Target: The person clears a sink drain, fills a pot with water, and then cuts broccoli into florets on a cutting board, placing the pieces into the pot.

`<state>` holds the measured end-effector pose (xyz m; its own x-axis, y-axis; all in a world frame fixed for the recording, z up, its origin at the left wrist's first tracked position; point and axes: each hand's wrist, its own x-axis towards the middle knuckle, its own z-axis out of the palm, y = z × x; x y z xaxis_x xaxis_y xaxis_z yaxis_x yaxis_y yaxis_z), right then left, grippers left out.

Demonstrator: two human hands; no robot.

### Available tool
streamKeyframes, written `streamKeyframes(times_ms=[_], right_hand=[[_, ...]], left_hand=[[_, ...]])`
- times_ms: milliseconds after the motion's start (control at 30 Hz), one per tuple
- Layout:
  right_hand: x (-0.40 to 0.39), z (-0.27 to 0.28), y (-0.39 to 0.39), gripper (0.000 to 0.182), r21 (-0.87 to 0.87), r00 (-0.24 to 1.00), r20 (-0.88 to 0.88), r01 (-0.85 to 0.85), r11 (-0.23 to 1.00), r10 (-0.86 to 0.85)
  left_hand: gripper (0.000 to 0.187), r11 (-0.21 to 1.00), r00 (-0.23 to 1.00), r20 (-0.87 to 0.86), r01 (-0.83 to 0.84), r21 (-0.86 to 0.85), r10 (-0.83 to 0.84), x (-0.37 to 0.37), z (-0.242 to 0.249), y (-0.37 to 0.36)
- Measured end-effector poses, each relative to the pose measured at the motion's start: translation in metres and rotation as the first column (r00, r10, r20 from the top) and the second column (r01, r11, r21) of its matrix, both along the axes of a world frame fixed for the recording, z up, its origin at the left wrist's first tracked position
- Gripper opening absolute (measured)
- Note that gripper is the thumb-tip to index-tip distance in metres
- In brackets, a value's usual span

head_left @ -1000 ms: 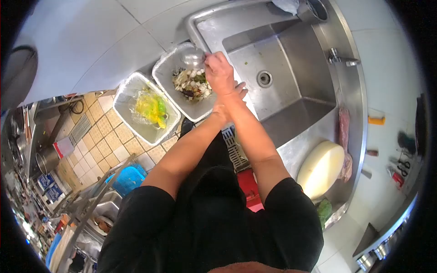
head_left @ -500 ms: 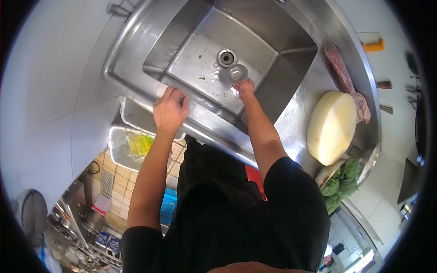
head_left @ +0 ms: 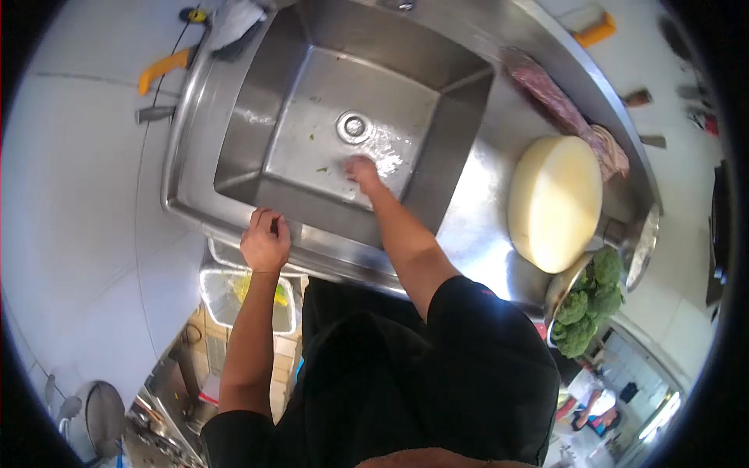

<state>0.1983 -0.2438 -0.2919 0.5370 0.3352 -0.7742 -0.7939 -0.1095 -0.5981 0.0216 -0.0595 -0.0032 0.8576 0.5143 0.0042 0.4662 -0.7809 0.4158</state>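
Note:
The steel sink (head_left: 460, 148) has a round drain (head_left: 353, 127) in its floor, with small green scraps and wet, shining patches around it. My left hand (head_left: 265, 240) rests at the near rim on the left, its fingers curled together over the edge. Down inside the basin, my right hand (head_left: 361, 171) is low over the floor, just on the near side of the drain. Its fingers are blurred, and I cannot make out whether they hold anything. No loose strainer shows apart from the drain.
On the right ledge lie a large pale round block (head_left: 554, 204), wrapped meat (head_left: 554, 93) and a bowl of broccoli (head_left: 589, 304). A lined bin (head_left: 226, 300) stands below the left rim. Orange-handled tools (head_left: 165, 69) hang at the upper left. A person (head_left: 597, 405) is far off at lower right.
The view has shifted, bringing the left wall tools into sight. The round strainer that was by my right hand no longer shows beside the drain. My left hand's fingers are more curled.

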Motion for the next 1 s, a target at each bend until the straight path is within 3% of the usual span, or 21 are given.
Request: streamKeyframes(times_ms=[33,100,133,167,267,300,433,533,833,933,1000], right_hand=[[-0.006,-0.026,-0.012,0.029,0.2,0.992,-0.069,-0.087,0.976,0.103],[-0.032,0.067,-0.014,0.026,0.063,0.993,-0.119,0.019,0.998,-0.012],[-0.04,0.076,-0.02,0.027,0.066,0.991,-0.133,0.011,0.998,-0.002],[-0.05,0.084,-0.033,0.029,0.174,0.999,-0.032,-0.003,0.985,0.008],[-0.059,0.143,-0.057,0.028,0.199,0.997,0.055,0.041,0.979,-0.053],[-0.063,0.165,-0.07,0.028,0.219,0.991,0.092,0.079,0.973,-0.101],[-0.08,0.272,-0.134,0.028,-0.023,0.983,0.16,0.094,0.995,-0.089],[-0.105,0.31,-0.186,0.031,-0.144,0.957,0.27,0.148,0.979,-0.105],[-0.227,0.398,-0.32,0.038,-0.162,0.866,0.352,0.43,0.888,-0.355],[-0.256,0.422,-0.367,0.035,-0.093,0.794,0.393,0.537,0.838,-0.465],[-0.271,0.446,-0.394,0.033,-0.072,0.733,0.434,0.609,0.79,-0.525]], left_hand=[[0.011,1.0,1.0,0.006,0.012,0.011,-0.012,0.0,-0.001,0.0],[0.012,1.0,0.999,0.023,0.024,-0.011,-0.024,-0.001,0.002,-0.001],[0.012,0.999,0.999,0.028,0.041,-0.008,-0.04,0.0,0.004,-0.002],[0.011,0.999,0.999,0.016,0.033,-0.04,-0.033,-0.002,0.002,-0.001],[0.012,0.998,0.999,-0.042,0.021,-0.066,-0.024,-0.003,0.011,-0.004],[0.014,0.996,0.996,0.05,0.072,-0.049,-0.07,-0.007,0.002,0.0],[0.014,0.998,0.998,-0.018,0.067,-0.012,-0.067,-0.014,-0.004,0.001],[0.015,0.998,0.997,-0.036,0.068,0.006,-0.067,-0.015,0.002,-0.002],[0.018,0.99,0.996,-0.034,0.091,0.108,-0.087,-0.02,-0.011,0.005],[0.02,0.992,0.995,-0.069,0.084,0.094,-0.077,-0.019,-0.007,0.005],[0.023,0.993,0.995,-0.017,0.094,-0.069,-0.096,-0.012,-0.015,0.016]])
